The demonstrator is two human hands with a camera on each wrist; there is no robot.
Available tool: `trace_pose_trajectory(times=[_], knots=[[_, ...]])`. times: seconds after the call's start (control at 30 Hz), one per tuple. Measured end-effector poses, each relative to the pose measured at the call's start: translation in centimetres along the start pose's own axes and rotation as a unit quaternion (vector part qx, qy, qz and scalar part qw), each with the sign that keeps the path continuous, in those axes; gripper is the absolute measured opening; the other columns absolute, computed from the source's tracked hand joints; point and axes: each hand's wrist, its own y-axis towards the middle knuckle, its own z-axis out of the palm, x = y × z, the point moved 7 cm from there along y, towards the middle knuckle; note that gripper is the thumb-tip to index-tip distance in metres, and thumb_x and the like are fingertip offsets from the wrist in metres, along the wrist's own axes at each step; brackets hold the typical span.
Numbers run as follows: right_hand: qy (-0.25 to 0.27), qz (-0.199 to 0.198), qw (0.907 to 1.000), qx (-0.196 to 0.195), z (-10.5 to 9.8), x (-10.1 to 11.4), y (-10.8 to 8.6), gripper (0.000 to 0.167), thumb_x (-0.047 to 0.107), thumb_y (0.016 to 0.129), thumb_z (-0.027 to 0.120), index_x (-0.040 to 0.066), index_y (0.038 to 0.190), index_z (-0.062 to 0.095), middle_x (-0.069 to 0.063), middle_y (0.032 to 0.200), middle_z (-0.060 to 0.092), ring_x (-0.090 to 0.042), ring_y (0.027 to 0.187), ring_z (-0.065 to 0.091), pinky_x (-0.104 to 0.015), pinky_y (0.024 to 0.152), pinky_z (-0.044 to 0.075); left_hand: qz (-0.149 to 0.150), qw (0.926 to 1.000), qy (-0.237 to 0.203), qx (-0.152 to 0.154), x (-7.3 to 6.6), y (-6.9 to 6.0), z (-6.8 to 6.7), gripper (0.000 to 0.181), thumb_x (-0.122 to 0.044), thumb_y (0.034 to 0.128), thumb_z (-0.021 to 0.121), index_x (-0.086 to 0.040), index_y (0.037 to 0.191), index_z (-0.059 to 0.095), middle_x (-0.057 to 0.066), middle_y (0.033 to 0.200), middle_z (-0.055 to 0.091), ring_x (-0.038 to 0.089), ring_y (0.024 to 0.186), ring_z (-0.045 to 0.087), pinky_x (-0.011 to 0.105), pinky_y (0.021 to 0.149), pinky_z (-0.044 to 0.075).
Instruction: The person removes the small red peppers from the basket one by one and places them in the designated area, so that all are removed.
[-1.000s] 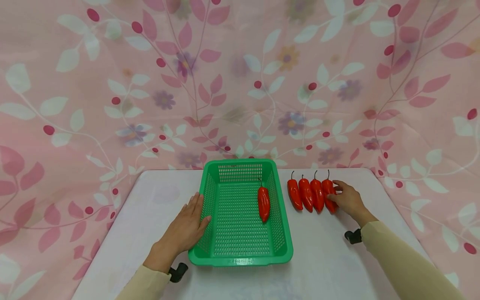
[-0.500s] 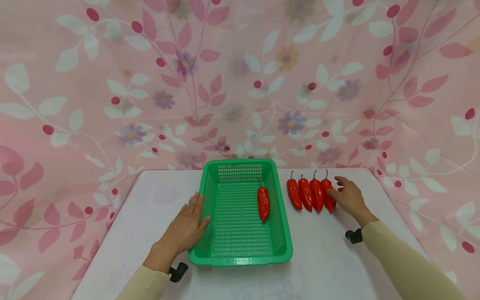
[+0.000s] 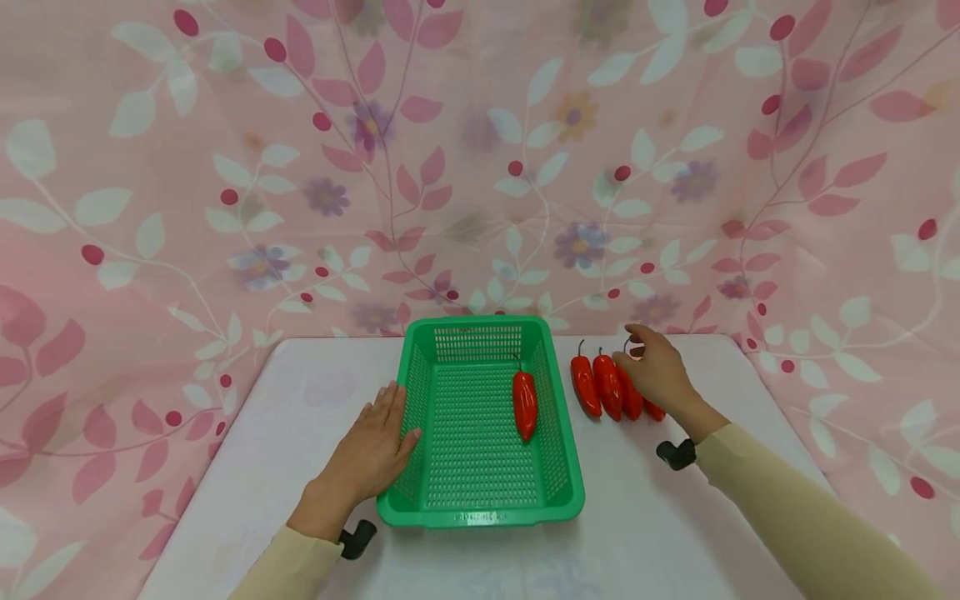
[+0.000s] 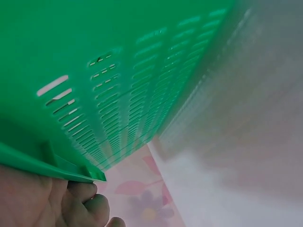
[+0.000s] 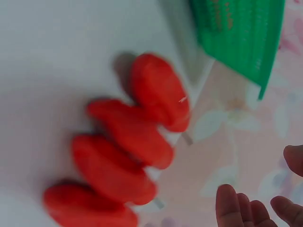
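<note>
A green plastic basket (image 3: pixel 480 518) stands mid-table, with one red chili pepper (image 3: pixel 525 407) lying inside near its right wall. My left hand (image 3: pixel 369 450) rests along the basket's left rim, fingers extended; in the left wrist view its fingertips show beside the rim. Right of the basket, several red chili peppers lie side by side, among them the leftmost pepper (image 3: pixel 586 387) and its neighbour (image 3: pixel 609 387). Above the right end of this row is my right hand (image 3: pixel 663 375), partly hiding two peppers. In the right wrist view, its fingers (image 5: pixel 229 208) are apart from the peppers and hold nothing.
A white-covered table (image 3: pixel 300 400) carries everything. A pink floral curtain (image 3: pixel 465 167) hangs behind its back edge. Black wrist devices (image 3: pixel 358 540) sit at both cuffs of the beige sleeves.
My right hand has let go of the rightmost pepper and moved left and slightly up over the row. My left hand stays on the basket's rim.
</note>
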Motion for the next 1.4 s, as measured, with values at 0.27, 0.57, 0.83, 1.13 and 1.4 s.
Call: trace_pose_trajectory(times=[0.27,0.57,0.83,1.13,1.4], knots=[[0.031,-0.059,0.9973,0.03,2.0,8.0,-0.1,0.067,0.025,0.103,0.066,0.005,0.161,0.039,-0.026,0.153,0.052,-0.043,0.131,0.061,-0.059,0.104,0.055,-0.006,0.9999,0.01,0.0,0.0,-0.1,-0.3,0.076,-0.036,0.1103,0.055,0.012,0.162,0.024,0.032,0.169,0.026,0.047,0.158,0.025,0.063,0.126,0.028],[0.084,-0.101,0.985,0.112,7.1,14.0,-0.8,0.078,0.018,0.095,0.075,0.011,0.163,0.037,-0.02,0.158,0.049,-0.041,0.137,0.056,-0.057,0.102,0.057,-0.006,1.0,0.002,0.005,0.2,-0.1,0.0,0.076,-0.036,0.111,0.053,0.012,0.162,0.022,0.031,0.17,0.024,0.046,0.159,0.024,0.063,0.127,0.027],[0.138,-0.09,0.975,0.15,10.4,15.5,-0.9,0.082,0.014,0.093,0.077,0.016,0.165,0.037,-0.017,0.161,0.046,-0.043,0.143,0.05,-0.059,0.11,0.051,-0.005,1.0,-0.004,-0.005,0.2,-0.1,0.1,0.076,-0.034,0.1103,0.055,0.012,0.162,0.024,0.031,0.17,0.025,0.045,0.159,0.025,0.062,0.127,0.028],[0.109,-0.068,0.9806,0.148,12.1,15.0,0.0,0.085,0.014,0.091,0.078,0.016,0.165,0.037,-0.018,0.163,0.045,-0.044,0.143,0.05,-0.058,0.11,0.051,-0.001,0.9999,0.007,-0.012,0.0,0.0,0.1,0.077,-0.036,0.1097,0.056,0.011,0.162,0.025,0.031,0.169,0.028,0.045,0.158,0.028,0.062,0.126,0.03],[0.076,-0.026,0.9915,0.102,14.0,15.0,0.7,0.088,0.006,0.085,0.08,0.009,0.163,0.039,-0.02,0.161,0.048,-0.039,0.137,0.056,-0.054,0.111,0.051,-0.007,0.9999,0.006,-0.006,0.1,0.0,0.1,0.077,-0.036,0.1098,0.056,0.01,0.163,0.024,0.03,0.17,0.026,0.045,0.159,0.027,0.061,0.126,0.029]])
